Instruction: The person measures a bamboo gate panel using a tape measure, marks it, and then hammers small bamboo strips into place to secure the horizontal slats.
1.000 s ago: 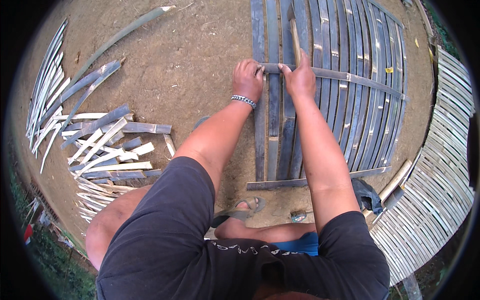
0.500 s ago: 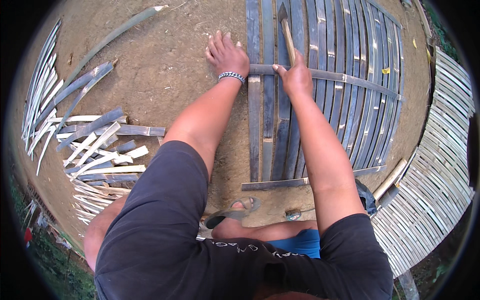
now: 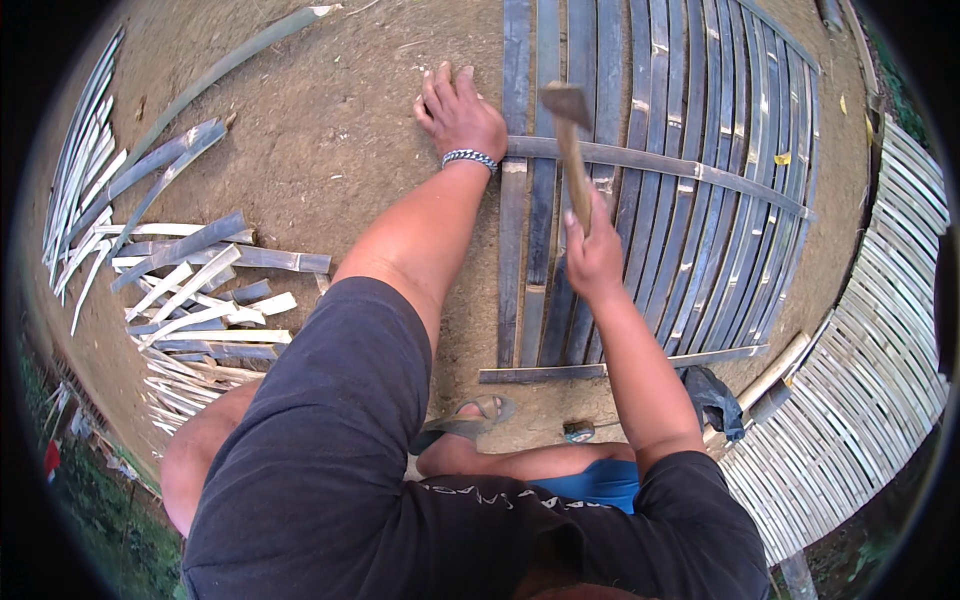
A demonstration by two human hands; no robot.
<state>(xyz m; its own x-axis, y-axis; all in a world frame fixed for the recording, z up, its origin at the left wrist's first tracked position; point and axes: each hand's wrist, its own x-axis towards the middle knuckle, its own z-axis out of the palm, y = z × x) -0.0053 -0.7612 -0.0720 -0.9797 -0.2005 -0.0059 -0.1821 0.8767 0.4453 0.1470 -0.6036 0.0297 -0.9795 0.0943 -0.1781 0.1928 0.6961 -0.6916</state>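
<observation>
My right hand (image 3: 592, 258) is closed round the wooden handle of a hammer (image 3: 572, 150), whose dark metal head hangs above the crosswise bamboo strip. My left hand (image 3: 466, 118) lies at the left end of that crosswise strip (image 3: 640, 158), its fingers spread out to the left; what lies under the palm is hidden. Beneath the strip is a panel of dark bamboo slats (image 3: 530, 290) set side by side with narrow gaps. Another bamboo strip (image 3: 535, 374) crosses the slats at their near end.
Split bamboo pieces (image 3: 210, 260) lie heaped on the dirt at left, with a long curved length (image 3: 225, 70) behind them. A pale slatted bamboo panel (image 3: 850, 400) stands at far right. Close to my feet are a black plastic bag (image 3: 712, 400) and a small round object (image 3: 580, 431).
My right hand has come nearer to me, and the hammer has swung so its head now faces differently above the crosswise strip. My left hand stays at the strip's end.
</observation>
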